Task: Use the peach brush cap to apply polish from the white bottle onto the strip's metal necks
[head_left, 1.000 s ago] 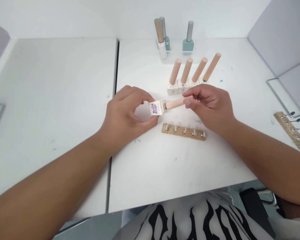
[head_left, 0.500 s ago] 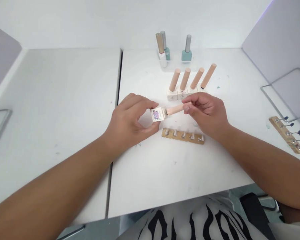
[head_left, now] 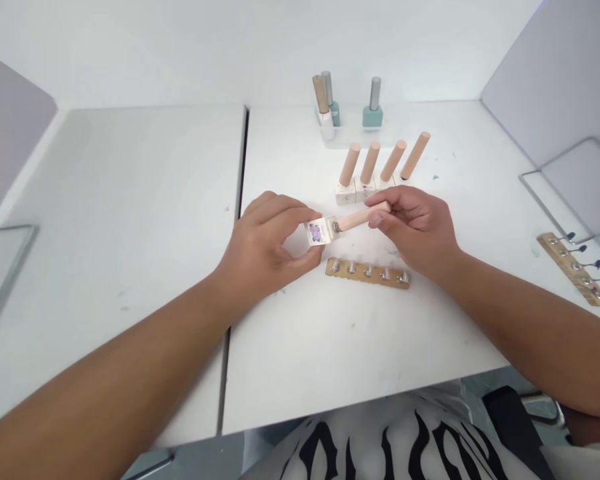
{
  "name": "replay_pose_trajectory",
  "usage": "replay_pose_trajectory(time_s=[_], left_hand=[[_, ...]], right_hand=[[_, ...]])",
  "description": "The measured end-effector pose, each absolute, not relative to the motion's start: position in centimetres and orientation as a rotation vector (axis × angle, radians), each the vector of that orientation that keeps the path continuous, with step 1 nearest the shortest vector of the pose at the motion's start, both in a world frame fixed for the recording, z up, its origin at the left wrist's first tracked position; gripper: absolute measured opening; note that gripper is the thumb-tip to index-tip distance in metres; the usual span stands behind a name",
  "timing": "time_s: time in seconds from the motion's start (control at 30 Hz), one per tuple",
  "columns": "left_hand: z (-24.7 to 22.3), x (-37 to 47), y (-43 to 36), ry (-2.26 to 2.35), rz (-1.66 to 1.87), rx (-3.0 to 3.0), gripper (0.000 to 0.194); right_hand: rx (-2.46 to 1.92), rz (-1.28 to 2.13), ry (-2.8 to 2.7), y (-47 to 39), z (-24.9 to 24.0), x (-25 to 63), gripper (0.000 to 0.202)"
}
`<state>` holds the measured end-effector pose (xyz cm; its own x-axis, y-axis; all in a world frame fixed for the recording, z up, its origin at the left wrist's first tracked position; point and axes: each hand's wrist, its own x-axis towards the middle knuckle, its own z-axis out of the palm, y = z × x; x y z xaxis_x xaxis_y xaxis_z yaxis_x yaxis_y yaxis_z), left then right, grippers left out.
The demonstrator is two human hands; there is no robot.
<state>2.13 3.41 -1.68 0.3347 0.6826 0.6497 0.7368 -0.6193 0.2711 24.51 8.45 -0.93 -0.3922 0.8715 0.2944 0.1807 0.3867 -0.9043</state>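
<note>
Between the thumb and fingers of my left hand point(head_left: 270, 243) is a nail polish bottle point(head_left: 320, 231), small, white and square, with a purple flower print. It is tipped on its side, neck pointing right. My right hand point(head_left: 415, 223) pinches the long pale-pink cap point(head_left: 360, 218) of the same bottle. A dark ring of the neck shows beside the cap; whether the cap is loose I cannot tell. Just below both hands lies a wooden strip point(head_left: 367, 274) bearing a row of clear nail tips on small metal stands.
Several matching bottles point(head_left: 346, 192) stand in a row behind my right hand. A clear tray point(head_left: 353, 139) farther back holds 3 other polish bottles. On the right lies another wooden strip point(head_left: 573, 268) with dark nail tips, near a wire frame point(head_left: 530, 177).
The bottle and both hands keep nearly the same pose. The cap sits slightly farther from the bottle's body, with more of the neck showing. The whole view has shifted a little.
</note>
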Motion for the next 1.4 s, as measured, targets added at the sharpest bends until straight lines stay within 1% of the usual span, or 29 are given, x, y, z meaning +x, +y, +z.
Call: replay_pose_trajectory(time_s=[0.27, 0.43, 0.7, 0.87, 1.1, 1.23, 1.33, 1.4], left_hand=[[-1.68, 2.12, 3.22, -1.369, -1.113, -2.499, 0.025], [-1.68, 2.02, 3.31, -1.344, -1.121, -2.501, 0.029], [-1.76, 2.03, 3.38, -1.335, -1.116, -2.521, 0.026], [-1.85, 1.99, 3.45, -1.307, -1.133, -2.525, 0.029], [-1.94, 2.07, 3.49, -1.34, -1.084, -2.536, 0.02], [-1.9, 2.16, 3.41, -1.385, -1.067, -2.542, 0.021], [-1.83, 2.2, 3.39, -1.339, -1.096, -2.55, 0.023], [-1.84, 2.17, 3.43, -1.31, -1.095, -2.553, 0.025]], right_hand=[[-0.902, 0.947, -1.885, 8.4, -0.65, 24.59, 0.017], [-0.876, 0.902, -1.886, 8.46, -0.75, 24.7, 0.017], [-0.917, 0.919, -1.901, 8.61, -0.8, 24.73, 0.02], [-0.904, 0.894, -1.923, 8.65, -0.82, 24.79, 0.021], [-0.896, 0.835, -1.958, 8.83, -0.82, 24.87, 0.018], [-0.927, 0.83, -1.95, 8.85, -0.52, 25.0, 0.019], [-0.914, 0.756, -1.972, 8.8, -0.39, 25.04, 0.016], [-0.829, 0.659, -2.025, 8.89, -0.46, 25.03, 0.015]])
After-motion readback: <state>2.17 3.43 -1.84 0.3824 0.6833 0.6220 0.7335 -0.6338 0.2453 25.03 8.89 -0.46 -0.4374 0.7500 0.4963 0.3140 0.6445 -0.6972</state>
